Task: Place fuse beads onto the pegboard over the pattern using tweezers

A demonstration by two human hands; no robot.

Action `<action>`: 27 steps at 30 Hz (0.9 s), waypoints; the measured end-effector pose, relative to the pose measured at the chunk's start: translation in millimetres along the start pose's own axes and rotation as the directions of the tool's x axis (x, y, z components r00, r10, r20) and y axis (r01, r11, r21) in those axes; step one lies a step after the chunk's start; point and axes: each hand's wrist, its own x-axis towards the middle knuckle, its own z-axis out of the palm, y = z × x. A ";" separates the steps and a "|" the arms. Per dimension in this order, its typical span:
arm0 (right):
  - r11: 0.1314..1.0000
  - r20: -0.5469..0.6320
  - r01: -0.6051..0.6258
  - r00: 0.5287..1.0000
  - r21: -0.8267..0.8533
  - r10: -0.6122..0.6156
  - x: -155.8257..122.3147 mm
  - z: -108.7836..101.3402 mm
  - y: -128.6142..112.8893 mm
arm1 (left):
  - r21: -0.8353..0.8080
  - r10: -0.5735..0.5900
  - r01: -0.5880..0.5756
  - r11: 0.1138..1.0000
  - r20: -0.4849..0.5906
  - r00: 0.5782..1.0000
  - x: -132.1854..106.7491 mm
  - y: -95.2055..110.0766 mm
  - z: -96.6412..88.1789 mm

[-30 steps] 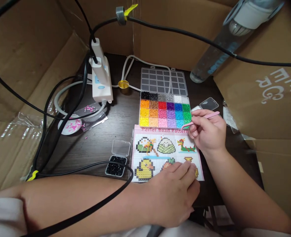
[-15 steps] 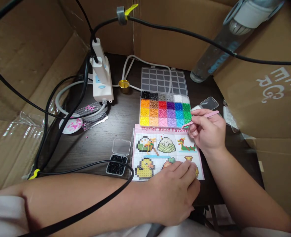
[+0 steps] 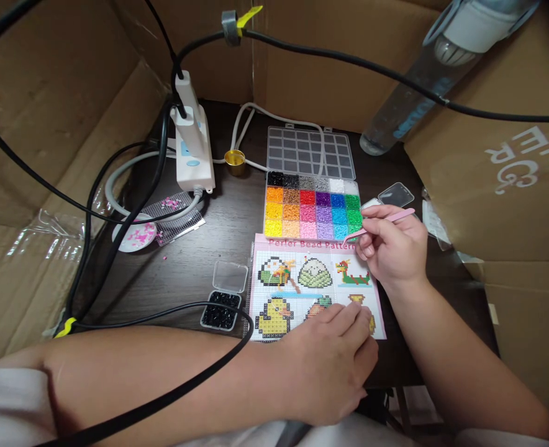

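Note:
Pink tweezers [image 3: 402, 215] are pinched in my right hand [image 3: 395, 245], with their bent tip over the top edge of the pattern sheet [image 3: 321, 246], just below the bead box. My left hand [image 3: 328, 363] lies on the sheet's lower right part, fingers extended and slightly bent, covering some of the printed pictures. Yellow, orange, blue and brown beads form a partial figure [image 3: 284, 273] on the sheet's upper left. The bead box [image 3: 307, 197] stands open behind the sheet, its compartments filled by colour. Left of the sheet is a small open case of black beads [image 3: 220, 310].
A white power strip [image 3: 194, 167] and a small gold cup [image 3: 234, 162] stand behind. Pink beads lie on a white round dish [image 3: 132, 243] at the left. Black cables [image 3: 349, 59] loop across the view. A clear bottle [image 3: 407, 105] leans against the cardboard wall [image 3: 521, 217].

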 end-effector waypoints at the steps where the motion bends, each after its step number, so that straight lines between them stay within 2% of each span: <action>1: 1.000 -0.002 -0.002 1.000 -0.001 0.002 -0.1 0.0 -0.1 | 0.000 -0.002 0.002 1.000 0.001 1.000 -0.1 0.0 0.1; 15: 1.000 -0.034 -0.026 0.999 0.002 0.026 -0.8 0.6 -0.7 | 0.005 -0.002 0.002 1.000 0.006 1.000 -0.9 0.4 -0.3; 27: 0.999 -0.007 0.001 1.000 -0.048 -0.001 -1.9 2.4 1.0 | 0.014 0.007 -0.007 1.000 0.017 1.000 0.4 -1.7 -2.0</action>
